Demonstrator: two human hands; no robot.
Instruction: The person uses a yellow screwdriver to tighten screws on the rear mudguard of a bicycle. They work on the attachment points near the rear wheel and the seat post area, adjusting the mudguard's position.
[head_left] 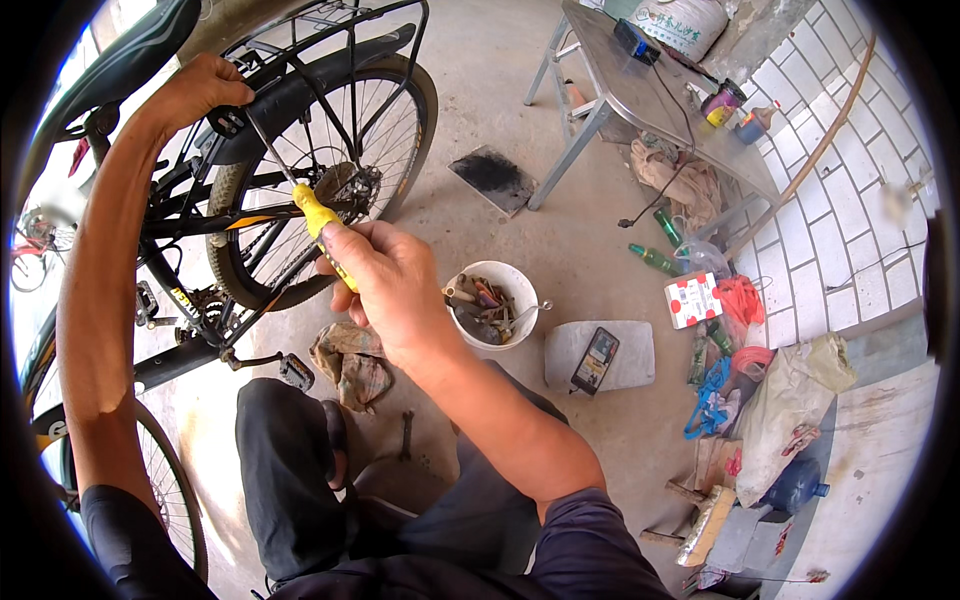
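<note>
A black bicycle (190, 215) stands at the left, its rear wheel (330, 170) under a black mudguard and rear rack. My left hand (200, 90) grips the front end of the mudguard, next to a small black bracket. My right hand (385, 275) is closed around the yellow handle of a screwdriver (315, 215). Its thin metal shaft runs up and left, and the tip meets the bracket at the mudguard. My knees in dark trousers fill the lower middle.
A white bucket (500, 275) of rusty tools stands right of my hand, a rag (350, 360) and a wrench (406, 435) on the concrete below. A phone (596, 360) lies on a grey slab. A metal table (640, 95), bottles and bags crowd the right.
</note>
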